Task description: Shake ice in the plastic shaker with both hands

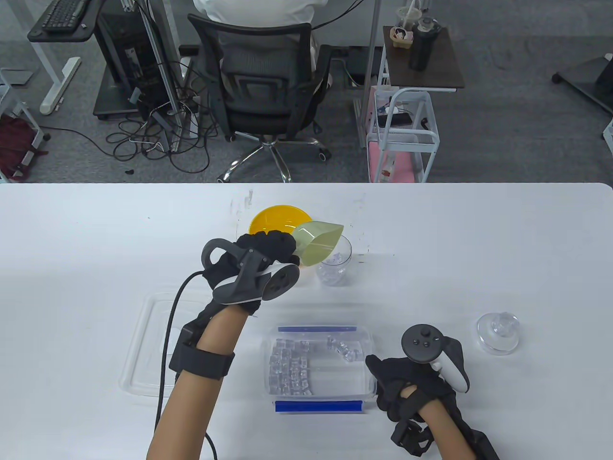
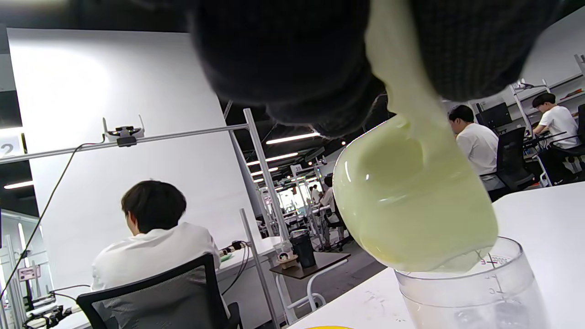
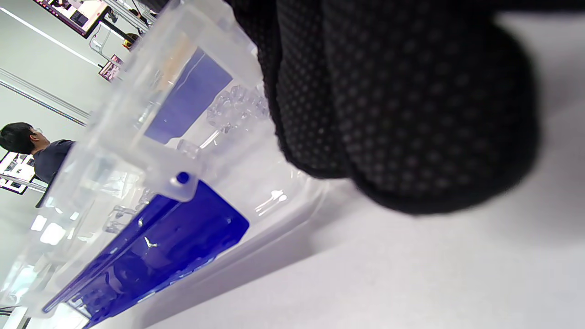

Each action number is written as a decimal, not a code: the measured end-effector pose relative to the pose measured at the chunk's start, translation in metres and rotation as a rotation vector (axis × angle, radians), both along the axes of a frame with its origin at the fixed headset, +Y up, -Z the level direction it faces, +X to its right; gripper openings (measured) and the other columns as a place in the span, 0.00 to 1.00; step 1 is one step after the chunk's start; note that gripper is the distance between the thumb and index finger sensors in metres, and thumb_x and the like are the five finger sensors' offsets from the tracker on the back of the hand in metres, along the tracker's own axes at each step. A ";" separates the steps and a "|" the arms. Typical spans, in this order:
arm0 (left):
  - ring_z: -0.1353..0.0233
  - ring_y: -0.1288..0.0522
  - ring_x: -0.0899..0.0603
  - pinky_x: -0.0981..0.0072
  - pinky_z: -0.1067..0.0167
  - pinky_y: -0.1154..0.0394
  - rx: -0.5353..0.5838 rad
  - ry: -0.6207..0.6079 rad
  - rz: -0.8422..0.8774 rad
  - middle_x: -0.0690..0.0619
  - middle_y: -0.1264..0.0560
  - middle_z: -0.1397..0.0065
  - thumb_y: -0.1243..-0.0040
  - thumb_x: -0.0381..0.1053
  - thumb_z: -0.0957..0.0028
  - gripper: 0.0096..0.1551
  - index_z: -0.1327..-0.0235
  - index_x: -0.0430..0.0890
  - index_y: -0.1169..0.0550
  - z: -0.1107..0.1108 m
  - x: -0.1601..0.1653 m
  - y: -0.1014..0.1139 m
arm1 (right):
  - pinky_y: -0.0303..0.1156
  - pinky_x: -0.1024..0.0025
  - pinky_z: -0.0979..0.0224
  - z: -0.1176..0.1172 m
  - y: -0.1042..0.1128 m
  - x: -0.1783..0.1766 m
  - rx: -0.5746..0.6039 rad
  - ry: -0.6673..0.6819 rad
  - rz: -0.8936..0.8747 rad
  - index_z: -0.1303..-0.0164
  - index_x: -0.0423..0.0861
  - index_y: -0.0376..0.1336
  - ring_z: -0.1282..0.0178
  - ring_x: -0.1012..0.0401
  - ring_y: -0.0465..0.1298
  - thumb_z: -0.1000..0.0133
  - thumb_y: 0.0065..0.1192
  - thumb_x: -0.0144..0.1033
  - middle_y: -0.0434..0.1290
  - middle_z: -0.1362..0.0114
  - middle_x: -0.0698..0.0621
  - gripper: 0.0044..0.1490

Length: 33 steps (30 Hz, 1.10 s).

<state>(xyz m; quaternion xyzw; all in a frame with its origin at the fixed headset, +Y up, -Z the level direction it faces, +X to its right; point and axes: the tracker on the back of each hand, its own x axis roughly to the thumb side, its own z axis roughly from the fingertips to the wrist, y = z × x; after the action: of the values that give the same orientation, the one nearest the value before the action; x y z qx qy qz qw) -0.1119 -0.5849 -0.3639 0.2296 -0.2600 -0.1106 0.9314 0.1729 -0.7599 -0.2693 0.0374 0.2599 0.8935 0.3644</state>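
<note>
My left hand [image 1: 268, 249] holds a pale green scoop [image 1: 317, 239] by its handle, tipped mouth-down over the clear plastic shaker cup [image 1: 335, 270]. The cup stands upright mid-table with ice cubes in its bottom. In the left wrist view the scoop [image 2: 411, 205] hangs just over the cup's rim [image 2: 461, 274]. My right hand [image 1: 407, 383] rests on the right edge of the clear ice box [image 1: 318, 364], which has blue latches and holds several ice cubes [image 1: 292, 366]. The box shows close in the right wrist view [image 3: 151, 183] beside my gloved fingers [image 3: 402, 114]. The shaker's clear lid [image 1: 498, 331] lies at the right.
A yellow bowl [image 1: 275, 219] sits behind my left hand. The ice box's clear lid [image 1: 148, 345] lies flat at the left, under my left forearm. An office chair [image 1: 263, 86] and a small cart [image 1: 402, 139] stand beyond the table's far edge.
</note>
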 end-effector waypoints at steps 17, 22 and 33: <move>0.73 0.18 0.56 0.79 0.78 0.21 -0.531 0.284 0.990 0.51 0.16 0.59 0.43 0.63 0.47 0.31 0.45 0.43 0.16 -0.036 -0.074 -0.077 | 0.80 0.71 0.82 0.000 -0.001 0.000 -0.002 0.000 -0.001 0.56 0.28 0.73 0.80 0.52 0.85 0.74 0.62 0.63 0.84 0.66 0.40 0.55; 0.69 0.18 0.55 0.78 0.74 0.21 -0.742 0.304 1.327 0.49 0.18 0.54 0.48 0.60 0.43 0.31 0.38 0.40 0.21 -0.046 -0.083 -0.117 | 0.80 0.71 0.82 0.000 -0.001 0.000 -0.001 -0.003 0.000 0.56 0.28 0.73 0.80 0.52 0.85 0.74 0.62 0.63 0.84 0.66 0.40 0.55; 0.61 0.19 0.51 0.73 0.66 0.20 -0.849 0.339 1.311 0.43 0.24 0.44 0.50 0.56 0.41 0.36 0.27 0.35 0.34 -0.061 -0.083 -0.153 | 0.80 0.71 0.82 0.001 -0.001 0.000 -0.005 0.001 -0.005 0.56 0.28 0.73 0.80 0.51 0.85 0.75 0.62 0.63 0.84 0.66 0.40 0.55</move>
<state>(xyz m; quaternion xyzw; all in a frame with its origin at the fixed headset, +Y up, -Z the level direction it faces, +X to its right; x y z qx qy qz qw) -0.1952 -0.7376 -0.4249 -0.0587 0.0532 0.5344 0.8415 0.1730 -0.7607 -0.2688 0.0377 0.2621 0.8918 0.3668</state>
